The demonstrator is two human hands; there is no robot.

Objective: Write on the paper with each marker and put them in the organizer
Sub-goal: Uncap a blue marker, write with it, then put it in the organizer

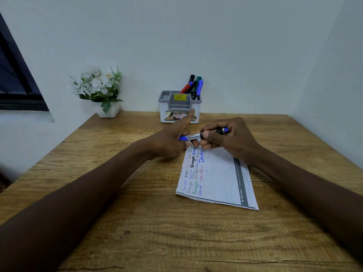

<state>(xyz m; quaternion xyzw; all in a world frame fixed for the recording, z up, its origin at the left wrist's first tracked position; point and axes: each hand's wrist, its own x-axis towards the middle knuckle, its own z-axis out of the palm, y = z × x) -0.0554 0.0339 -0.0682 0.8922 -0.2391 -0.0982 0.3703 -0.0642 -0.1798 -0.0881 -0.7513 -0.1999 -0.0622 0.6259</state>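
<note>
I am watching the blue marker (193, 136) lying level in the air between both hands, just above the far end of the paper (218, 179). The left hand (170, 141) is curling its lower fingers round the marker's blue left end, while its index finger is sticking out straight toward the organizer (179, 114). The right hand (231, 139) is pinching the dark barrel between thumb and fingertips, with the other blue end poking out past its knuckles. The paper is lying flat on the wooden surface (137, 222), and I am reading lines of red, blue, green and black handwriting along its left side. Farther back, the grey and white organizer is standing against the wall, holding several markers (193, 87) upright in its rear right compartment. To its left, a white pot of flowers (102, 89) is sitting at the surface's far corner.
</note>
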